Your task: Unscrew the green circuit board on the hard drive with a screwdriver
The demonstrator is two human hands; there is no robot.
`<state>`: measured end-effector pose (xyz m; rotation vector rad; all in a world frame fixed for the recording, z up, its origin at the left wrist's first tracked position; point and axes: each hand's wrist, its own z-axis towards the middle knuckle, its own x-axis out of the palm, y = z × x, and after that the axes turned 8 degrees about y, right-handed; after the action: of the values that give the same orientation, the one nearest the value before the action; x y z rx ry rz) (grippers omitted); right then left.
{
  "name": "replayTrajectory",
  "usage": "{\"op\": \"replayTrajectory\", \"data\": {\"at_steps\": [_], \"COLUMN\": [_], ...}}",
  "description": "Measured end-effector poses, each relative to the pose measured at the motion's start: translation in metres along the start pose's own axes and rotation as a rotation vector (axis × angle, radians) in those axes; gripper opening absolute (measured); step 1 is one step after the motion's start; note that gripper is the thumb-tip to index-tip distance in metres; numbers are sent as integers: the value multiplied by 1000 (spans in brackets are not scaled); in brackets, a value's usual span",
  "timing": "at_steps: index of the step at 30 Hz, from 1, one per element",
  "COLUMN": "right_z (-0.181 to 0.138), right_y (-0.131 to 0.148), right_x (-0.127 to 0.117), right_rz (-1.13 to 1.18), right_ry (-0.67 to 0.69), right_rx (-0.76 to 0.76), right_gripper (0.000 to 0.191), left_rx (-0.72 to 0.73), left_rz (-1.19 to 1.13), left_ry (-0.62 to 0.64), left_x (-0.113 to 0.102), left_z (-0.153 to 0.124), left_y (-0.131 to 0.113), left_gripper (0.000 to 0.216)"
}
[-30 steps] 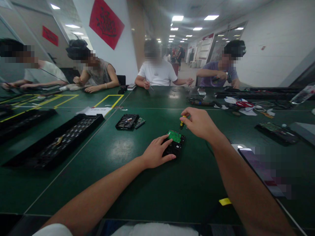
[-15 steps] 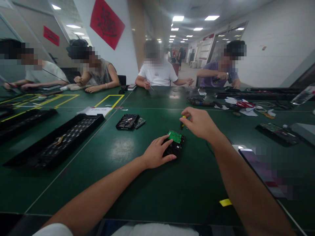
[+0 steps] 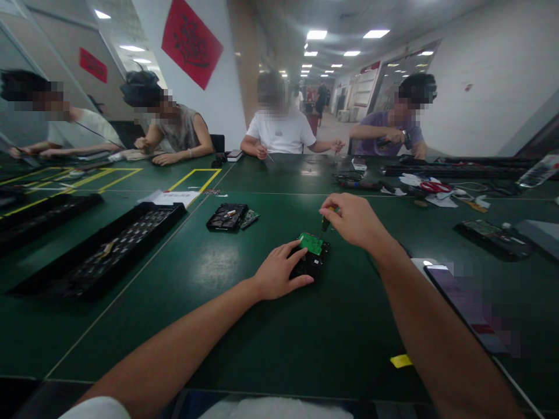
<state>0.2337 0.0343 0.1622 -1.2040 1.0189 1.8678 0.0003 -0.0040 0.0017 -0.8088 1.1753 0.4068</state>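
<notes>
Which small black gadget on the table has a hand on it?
The middle gadget, with the bright green board: the left hand rests on it; the right hand holds a screwdriver. The left gadget and right gadget lie untouched.

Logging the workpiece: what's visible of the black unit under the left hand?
The black unit lies on the green tabletop, slightly turned, casing material unclear. A green circuit board sits on its far part; a white patch shows nearer. The left hand spreads over its left side; the right hand aims a screwdriver at its right side, contact unclear.
</notes>
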Motion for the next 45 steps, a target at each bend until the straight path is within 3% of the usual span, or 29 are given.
{"op": "replayTrajectory", "data": {"at_steps": [15,30,37,45], "right_z": [0,-2,-3,-1], "right_y": [-1,0,1,-6], "right_x": [0,2,3,10], "right_rz": [54,114,189,230], "right_ry": [2,0,29,-2], "right_rx": [-16,-23,27,7], "right_gripper": [14,17,15,11], "left_rx": [-2,-34,-61,-66], "left_rz": [4,25,74,29], "left_ry": [4,-20,20,24], "left_x": [-6,-5,-8,-8], "left_z": [-2,3,7,6], "left_y": [-4,-16,-21,-25], "left_gripper": [89,116,101,97]}}
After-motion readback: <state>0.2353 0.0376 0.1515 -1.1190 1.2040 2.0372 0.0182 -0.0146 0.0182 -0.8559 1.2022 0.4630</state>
